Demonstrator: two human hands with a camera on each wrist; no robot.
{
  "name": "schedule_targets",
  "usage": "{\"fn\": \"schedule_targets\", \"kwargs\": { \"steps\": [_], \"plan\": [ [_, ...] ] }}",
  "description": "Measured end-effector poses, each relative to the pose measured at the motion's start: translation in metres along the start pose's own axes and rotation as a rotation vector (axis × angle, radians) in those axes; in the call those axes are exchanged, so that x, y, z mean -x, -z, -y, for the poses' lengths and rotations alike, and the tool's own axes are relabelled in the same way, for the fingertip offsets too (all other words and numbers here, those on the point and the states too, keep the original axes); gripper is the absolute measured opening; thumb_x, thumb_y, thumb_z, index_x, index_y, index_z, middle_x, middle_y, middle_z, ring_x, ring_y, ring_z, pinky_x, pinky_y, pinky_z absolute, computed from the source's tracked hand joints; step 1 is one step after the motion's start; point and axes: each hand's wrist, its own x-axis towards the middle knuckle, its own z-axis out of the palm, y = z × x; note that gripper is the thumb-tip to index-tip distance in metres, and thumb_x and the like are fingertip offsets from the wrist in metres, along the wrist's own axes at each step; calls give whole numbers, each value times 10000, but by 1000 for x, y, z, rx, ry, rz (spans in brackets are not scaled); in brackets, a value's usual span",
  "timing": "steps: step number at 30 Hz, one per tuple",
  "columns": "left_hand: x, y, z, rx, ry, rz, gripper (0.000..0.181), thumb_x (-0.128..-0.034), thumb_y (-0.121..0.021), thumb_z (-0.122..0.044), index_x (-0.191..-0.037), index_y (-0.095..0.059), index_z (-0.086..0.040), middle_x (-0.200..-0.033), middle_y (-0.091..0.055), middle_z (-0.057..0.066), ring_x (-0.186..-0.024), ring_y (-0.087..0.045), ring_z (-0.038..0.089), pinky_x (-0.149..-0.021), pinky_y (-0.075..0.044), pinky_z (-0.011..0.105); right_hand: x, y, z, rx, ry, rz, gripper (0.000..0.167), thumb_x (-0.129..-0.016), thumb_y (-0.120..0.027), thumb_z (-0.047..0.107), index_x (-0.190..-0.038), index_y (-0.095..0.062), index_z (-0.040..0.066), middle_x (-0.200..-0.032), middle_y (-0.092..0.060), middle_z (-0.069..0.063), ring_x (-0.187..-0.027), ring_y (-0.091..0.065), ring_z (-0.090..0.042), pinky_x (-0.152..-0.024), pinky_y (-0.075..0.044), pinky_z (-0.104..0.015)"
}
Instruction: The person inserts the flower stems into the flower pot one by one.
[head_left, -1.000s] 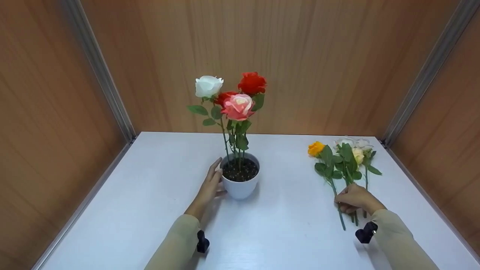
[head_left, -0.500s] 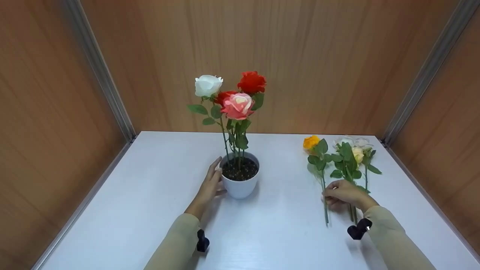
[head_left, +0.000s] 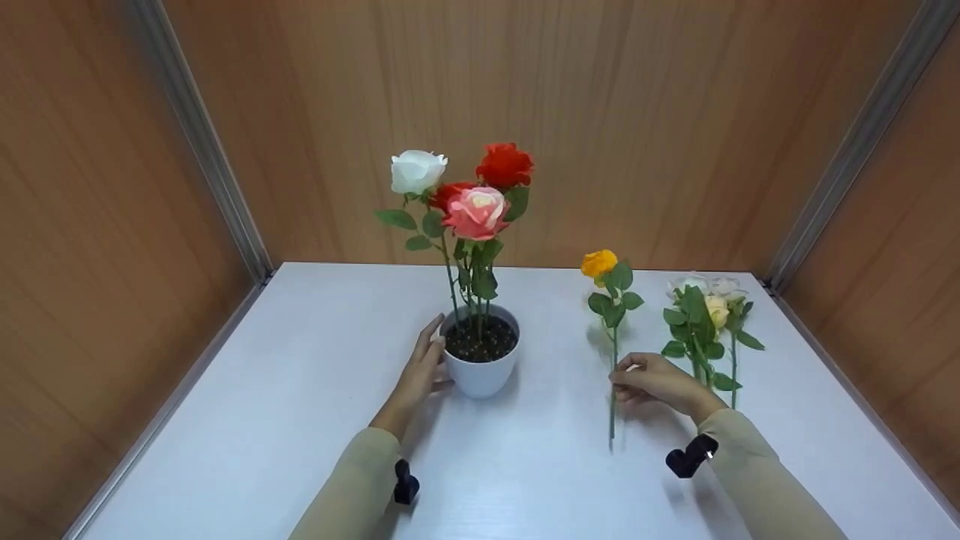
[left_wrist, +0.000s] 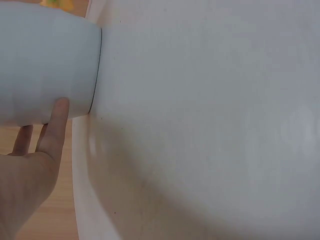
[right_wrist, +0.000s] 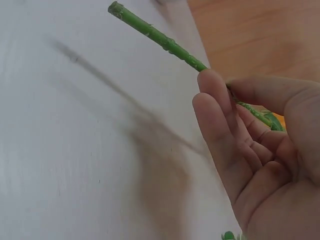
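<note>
My right hand [head_left: 654, 379] pinches the green stem of a yellow-orange rose [head_left: 599, 263] between thumb and fingers. In the right wrist view, the cut end of the stem [right_wrist: 150, 32] sticks out past the fingertips, off the table. My left hand [head_left: 415, 375] rests against the left side of a white flower pot [head_left: 480, 381], its fingers fairly straight on the wall, as the left wrist view also shows. Out of the dark soil [head_left: 476, 347] stand a white rose [head_left: 418, 172], a pink rose [head_left: 477, 214], a red rose [head_left: 505, 166] and another red one partly hidden behind the pink.
Several white and cream roses [head_left: 716, 310] with leafy stems lie at the right of the white table [head_left: 322, 322], partly behind my right wrist. Wooden panels [head_left: 637, 135] wall in the back and both sides.
My right hand has moved left with the yellow-orange rose, drawing it away from the other loose roses and turning it more upright in view. The left hand and the pot stay put.
</note>
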Motion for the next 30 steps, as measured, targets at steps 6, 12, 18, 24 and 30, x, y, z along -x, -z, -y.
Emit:
{"fn": "schedule_targets", "kwargs": {
  "steps": [6,12,18,24,30],
  "plan": [
    [-1,0,1,-7,9,3,569,-1094,-276,-430,-1618,-127,-269,-1615,-240,214,-1397,-355,483,-983,-464,646,-14,-19,10,-103,49,-6,238,-982,-666,175,-1079,-547,-7,-883,-669,-97,-786,-696,-166,-737,-606,-289],
    [-1,1,1,-21,-2,0,558,-1090,-292,-440,-1611,-154,-298,-1591,-296,199,-1387,-382,465,-978,-479,624,-24,-38,26,-94,106,-17,248,-993,-657,193,-1102,-536,6,-892,-684,-108,-817,-702,-186,-762,-607,-311],
    [-1,0,0,-33,-2,-2,553,-1092,-288,-442,-1609,-160,-293,-1558,-330,212,-1377,-395,465,-959,-502,605,-31,-55,43,-86,176,-53,255,-1003,-643,197,-1131,-543,1,-929,-702,-117,-839,-706,-192,-790,-607,-336],
    [-2,1,1,-28,0,-7,555,-1089,-296,-443,-1607,-169,-289,-1573,-323,209,-1382,-391,465,-968,-492,613,-36,-72,58,-107,239,-76,256,-1010,-628,191,-1154,-550,-6,-958,-701,-142,-854,-713,-203,-814,-607,-360],
    [-1,0,0,-24,-7,-4,566,-1089,-291,-432,-1612,-156,-264,-1571,-321,228,-1378,-388,480,-960,-494,620,-41,-87,71,-159,289,-107,252,-1019,-601,146,-1171,-531,-42,-1000,-670,-144,-893,-712,-215,-843,-598,-356]
  ]
}}
